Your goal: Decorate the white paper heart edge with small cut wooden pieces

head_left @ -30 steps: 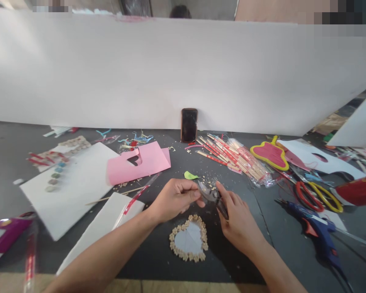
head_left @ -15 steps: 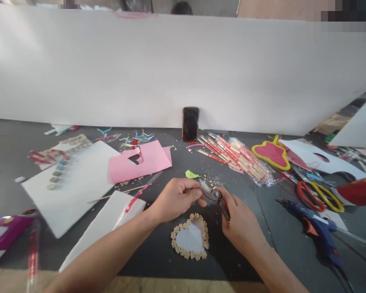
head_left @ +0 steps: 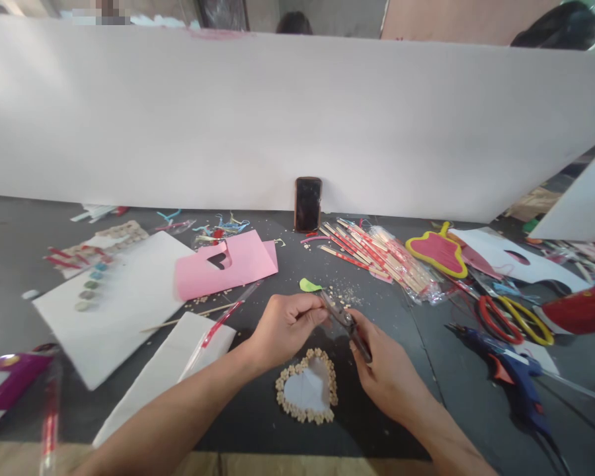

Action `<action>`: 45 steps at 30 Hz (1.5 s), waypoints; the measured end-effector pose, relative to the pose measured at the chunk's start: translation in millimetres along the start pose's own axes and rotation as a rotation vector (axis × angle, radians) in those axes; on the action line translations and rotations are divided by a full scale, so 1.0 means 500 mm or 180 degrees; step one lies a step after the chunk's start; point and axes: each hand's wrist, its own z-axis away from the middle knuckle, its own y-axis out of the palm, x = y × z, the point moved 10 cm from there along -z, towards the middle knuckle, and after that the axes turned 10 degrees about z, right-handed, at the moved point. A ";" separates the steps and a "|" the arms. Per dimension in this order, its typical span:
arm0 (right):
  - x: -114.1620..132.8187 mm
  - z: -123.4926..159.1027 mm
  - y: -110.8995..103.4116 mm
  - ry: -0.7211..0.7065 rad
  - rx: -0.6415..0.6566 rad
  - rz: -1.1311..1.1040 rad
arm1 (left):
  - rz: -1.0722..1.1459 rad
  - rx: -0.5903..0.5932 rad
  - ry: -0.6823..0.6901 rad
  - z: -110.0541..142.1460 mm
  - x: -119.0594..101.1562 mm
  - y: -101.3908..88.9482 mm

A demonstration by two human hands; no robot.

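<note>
Small metal snips sit at the lower middle of the frame, held up above a dark work table, their blades pointing toward the upper left and their dark handles slanting down to the right. The two hands are close together and both on the tool: the left hand pinches the metal end, while the right hand wraps the handles. Whether anything small lies between the blades is too small to tell. Just below the hands lies a heart-shaped card edged with pale beige grains. Above the snips are a green scrap and scattered crumbs. To the left are a pink paper sheet with a heart-shaped cutout, two white cards, and a wooden skewer. To the upper right lies a bundle of red-printed chopsticks, beside a red-and-yellow padded shape. At the right are red-and-yellow scissors and a blue glue gun. A phone leans upright against a white board at the table's far edge.
</note>
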 end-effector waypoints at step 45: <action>0.125 -0.451 0.021 -0.0800 0.0014 0.1538 | -0.1518 -0.0708 0.1460 -0.018 0.041 -0.030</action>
